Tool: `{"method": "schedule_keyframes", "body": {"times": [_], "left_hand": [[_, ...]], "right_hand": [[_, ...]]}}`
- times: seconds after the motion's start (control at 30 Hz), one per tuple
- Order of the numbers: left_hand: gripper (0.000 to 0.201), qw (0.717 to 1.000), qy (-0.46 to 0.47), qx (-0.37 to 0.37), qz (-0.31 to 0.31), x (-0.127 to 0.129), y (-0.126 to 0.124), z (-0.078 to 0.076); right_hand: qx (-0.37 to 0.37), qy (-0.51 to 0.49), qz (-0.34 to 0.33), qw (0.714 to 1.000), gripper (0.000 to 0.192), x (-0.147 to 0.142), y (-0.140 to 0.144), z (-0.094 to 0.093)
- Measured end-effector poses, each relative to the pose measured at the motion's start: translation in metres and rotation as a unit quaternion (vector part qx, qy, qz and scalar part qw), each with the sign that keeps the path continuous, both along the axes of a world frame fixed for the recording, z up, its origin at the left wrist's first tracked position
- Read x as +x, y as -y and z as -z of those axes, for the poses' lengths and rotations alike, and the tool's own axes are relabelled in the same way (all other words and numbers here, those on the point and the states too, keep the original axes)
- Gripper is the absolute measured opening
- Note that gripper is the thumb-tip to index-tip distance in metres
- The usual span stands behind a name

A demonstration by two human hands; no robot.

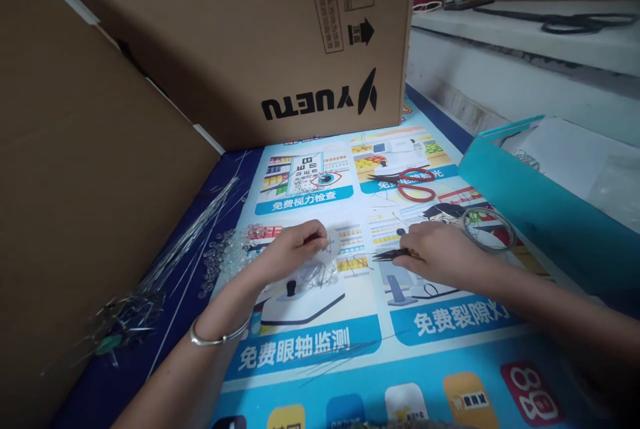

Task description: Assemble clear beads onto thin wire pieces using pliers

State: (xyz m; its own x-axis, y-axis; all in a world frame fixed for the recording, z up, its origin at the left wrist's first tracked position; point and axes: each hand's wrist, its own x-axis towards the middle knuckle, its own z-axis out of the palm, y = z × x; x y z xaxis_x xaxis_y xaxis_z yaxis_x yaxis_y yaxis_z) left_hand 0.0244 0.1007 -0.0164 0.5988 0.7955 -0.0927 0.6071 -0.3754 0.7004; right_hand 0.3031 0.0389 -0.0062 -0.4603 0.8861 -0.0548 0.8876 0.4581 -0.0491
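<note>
1. Nearest me, my left wrist wears a metal bangle (216,338); both forearms reach out over the printed poster (320,349) that covers the worktop.
2. My left hand (295,249) rests on the poster with its fingers (315,238) pinched together on something small and clear. I take it for a bead, but it is too small to be sure. A loop of clear thread or thin wire (320,276) lies just under that hand.
3. My right hand (440,252) holds dark tweezers (393,255), fingers clamped round them. Their long axis runs nearly level across the view, and the tip points left towards my left hand, stopping a little short of it.
4. Judging from this, the work is only partly done: a heap of clear beads (225,256) lies loose to the left of my left hand, and I cannot see how many are already strung.
5. Further left, a bundle of thin wires (190,242) lies along the blue cloth, slanting away from me beside the leaning cardboard sheet (85,182).
6. Just beyond my right hand lies a coil of wire (487,229), and past it red-handled scissors (407,182).
7. At the right stands a teal box (530,209).
8. At the back stands a big cardboard box (250,36), its print upside down.
</note>
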Motion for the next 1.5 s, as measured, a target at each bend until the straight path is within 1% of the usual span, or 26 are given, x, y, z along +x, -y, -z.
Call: {"method": "schedule_keyframes", "body": {"times": [0.1,0.2,0.37,0.47,0.53,0.67,0.83,0.93,1.0,1.1,1.27,1.4,1.5], "left_hand": [[0.014,1.000,-0.024,-0.002,-0.003,0.002,-0.002,0.010],[0.014,1.000,-0.025,0.004,-0.012,0.007,0.000,0.015],[0.014,0.999,-0.017,0.012,-0.038,0.009,0.002,0.015],[0.015,0.999,-0.005,0.005,-0.049,0.008,0.002,0.013],[0.017,0.999,0.001,-0.003,-0.050,0.007,0.001,0.012],[0.018,0.999,0.001,-0.016,-0.037,0.004,0.000,0.010],[0.020,0.999,0.007,-0.018,-0.027,0.002,-0.001,0.011],[0.021,0.999,0.022,-0.035,-0.012,0.003,0.000,0.012],[0.021,0.998,0.035,-0.048,0.000,0.005,0.002,0.012],[0.021,0.997,0.052,-0.059,0.014,0.011,0.005,0.014],[0.022,0.996,0.079,-0.047,0.024,0.018,0.010,0.015],[0.026,0.994,0.089,-0.056,0.033,0.021,0.013,0.013],[0.027,0.994,0.082,-0.060,0.038,0.022,0.015,0.012]], "right_hand": [[0.012,0.014,-0.017,1.000,0.040,-0.007,0.005,0.000],[0.024,0.032,-0.028,0.999,0.037,-0.014,0.011,0.001],[0.054,0.053,-0.038,0.996,0.027,-0.023,0.019,0.001],[0.062,0.063,-0.042,0.995,0.026,-0.023,0.021,0.002],[0.054,0.065,-0.047,0.995,0.027,-0.021,0.021,0.000],[0.019,0.059,-0.035,0.997,0.034,-0.010,0.013,-0.006],[0.004,0.032,0.015,0.999,0.040,0.004,0.000,-0.007],[0.017,0.008,0.034,0.999,0.041,0.003,-0.003,-0.003],[0.052,0.011,0.049,0.997,0.041,-0.002,-0.002,0.000],[0.085,0.018,0.041,0.995,0.041,-0.013,0.004,0.000],[0.099,0.026,0.015,0.995,0.037,-0.024,0.012,0.001],[0.117,0.032,0.002,0.993,0.036,-0.028,0.015,0.007],[0.113,0.032,-0.004,0.993,0.035,-0.028,0.015,0.009]]}}
